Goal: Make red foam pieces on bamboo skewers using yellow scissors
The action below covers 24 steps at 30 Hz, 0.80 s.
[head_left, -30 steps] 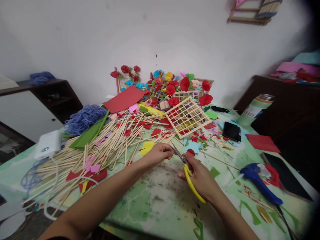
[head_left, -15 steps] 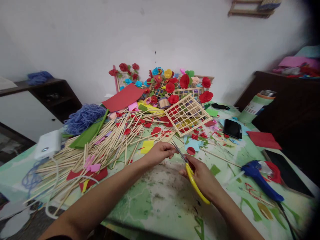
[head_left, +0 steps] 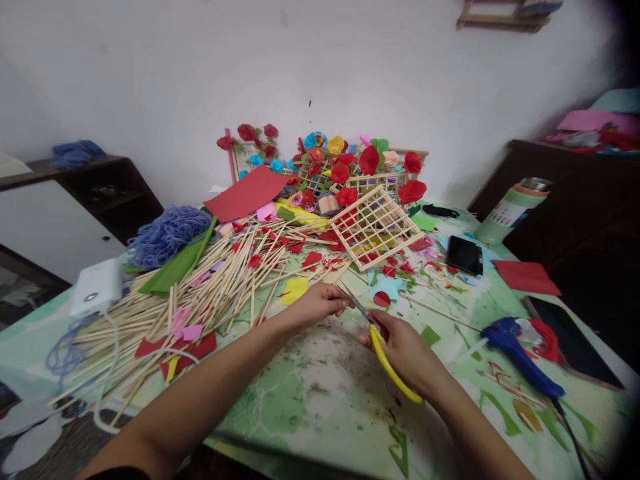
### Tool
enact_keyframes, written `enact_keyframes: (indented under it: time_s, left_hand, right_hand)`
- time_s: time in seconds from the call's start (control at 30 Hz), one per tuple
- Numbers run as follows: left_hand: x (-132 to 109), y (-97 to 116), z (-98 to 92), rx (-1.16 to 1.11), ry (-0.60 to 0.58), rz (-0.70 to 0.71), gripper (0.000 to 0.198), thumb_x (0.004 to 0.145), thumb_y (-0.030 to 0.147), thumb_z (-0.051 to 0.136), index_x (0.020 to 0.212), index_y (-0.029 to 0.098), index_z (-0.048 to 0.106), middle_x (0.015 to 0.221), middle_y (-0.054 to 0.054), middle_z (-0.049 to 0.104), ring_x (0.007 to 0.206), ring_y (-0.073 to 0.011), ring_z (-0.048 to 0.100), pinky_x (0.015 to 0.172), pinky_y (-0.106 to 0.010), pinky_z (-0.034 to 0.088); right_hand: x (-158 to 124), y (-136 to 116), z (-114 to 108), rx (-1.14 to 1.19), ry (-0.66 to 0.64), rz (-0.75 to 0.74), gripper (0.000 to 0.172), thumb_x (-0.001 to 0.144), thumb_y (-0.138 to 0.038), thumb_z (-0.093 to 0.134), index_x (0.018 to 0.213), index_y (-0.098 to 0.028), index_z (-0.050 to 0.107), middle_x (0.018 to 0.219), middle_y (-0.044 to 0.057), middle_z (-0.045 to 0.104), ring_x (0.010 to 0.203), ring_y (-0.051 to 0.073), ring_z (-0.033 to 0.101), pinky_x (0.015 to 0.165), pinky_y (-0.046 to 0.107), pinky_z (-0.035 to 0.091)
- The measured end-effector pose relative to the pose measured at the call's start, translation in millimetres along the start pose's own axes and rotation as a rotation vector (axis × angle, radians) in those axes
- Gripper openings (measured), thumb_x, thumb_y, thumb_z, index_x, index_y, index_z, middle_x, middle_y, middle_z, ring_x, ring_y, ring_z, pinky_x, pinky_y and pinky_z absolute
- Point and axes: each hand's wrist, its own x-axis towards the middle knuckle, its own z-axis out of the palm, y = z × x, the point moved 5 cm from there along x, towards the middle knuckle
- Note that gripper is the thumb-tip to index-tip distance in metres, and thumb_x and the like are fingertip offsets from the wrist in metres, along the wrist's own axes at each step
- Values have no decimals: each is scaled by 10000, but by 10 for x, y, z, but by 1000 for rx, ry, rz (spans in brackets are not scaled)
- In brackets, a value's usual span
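My right hand (head_left: pixel 400 343) grips a pair of scissors (head_left: pixel 387 367) with yellow handles, low over the middle of the table. Their metal blades point up and left, with the tips beside the fingers of my left hand (head_left: pixel 323 304). Thumb and fingers of that left hand are pinched together; whatever lies between them is too small or hidden to make out. Just beyond the hands are a light blue paper piece (head_left: pixel 387 285) with a dark red paper circle (head_left: pixel 382 299) and a yellow paper square (head_left: pixel 295 291). A lattice of thin sticks (head_left: pixel 377 227) leans behind them.
Many loose sticks (head_left: pixel 225 280) cover the left side, with blue yarn (head_left: pixel 170 233) and a white box with a cable (head_left: pixel 97 287). Paper flowers (head_left: pixel 369 160) stand at the back. At right are a blue glue gun (head_left: pixel 523 357), a phone (head_left: pixel 464 255), a dark tablet (head_left: pixel 575 340) and a bottle (head_left: pixel 515 210).
Both hands stay almost in place. The scissors have shifted very slightly, their tips a touch further left. The rest of the table looks the same.
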Motion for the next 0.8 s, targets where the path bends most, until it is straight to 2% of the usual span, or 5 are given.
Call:
enact_keyframes:
  time_s: [0.1, 0.27, 0.53, 0.7, 0.8]
  left_hand:
    - [14, -41, 19, 7, -21, -15, 219, 683, 274, 562, 777, 112, 675, 503, 22, 496, 435, -58, 338, 441, -192, 242]
    - [26, -64, -12, 3, 74, 0, 273, 677, 346, 594, 779, 108, 679, 502, 24, 483, 442, -58, 339, 435, -190, 239]
    - [14, -9, -193, -165, 141, -26, 309, 666, 375, 625, 794, 93, 636, 513, 36, 431, 407, -29, 273, 403, -185, 161]
    - [3, 93, -344, -397, 246, 102, 316, 677, 388, 644, 817, 110, 588, 535, 46, 414, 406, -13, 238, 397, -169, 129]
    - [-1, 139, -379, -465, 291, 186, 291, 689, 381, 642, 795, 120, 569, 550, 42, 438, 416, -12, 279, 398, -157, 160]
  right_hand:
    - [10, 41, 7, 3, -24, 4, 177, 744, -326, 485, 820, -190, 567, 666, 10, 572, 588, 154, 488, 530, 236, 311]
    - [43, 105, 52, 14, -54, -6, 223, 774, -367, 453, 673, -184, 528, 561, -14, 508, 520, 130, 443, 495, 228, 287]
    - [-17, 172, 57, -316, -5, 83, 192, 730, -381, 534, 790, -201, 567, 715, 46, 624, 620, 167, 531, 516, 243, 251]
    - [-6, 45, -32, -427, -130, -67, 158, 714, -250, 539, 850, -214, 610, 764, 58, 635, 729, 190, 561, 582, 256, 292]
    - [198, -2, -131, -578, -97, -66, 133, 727, -234, 530, 809, -195, 627, 766, 76, 618, 751, 205, 550, 592, 268, 302]
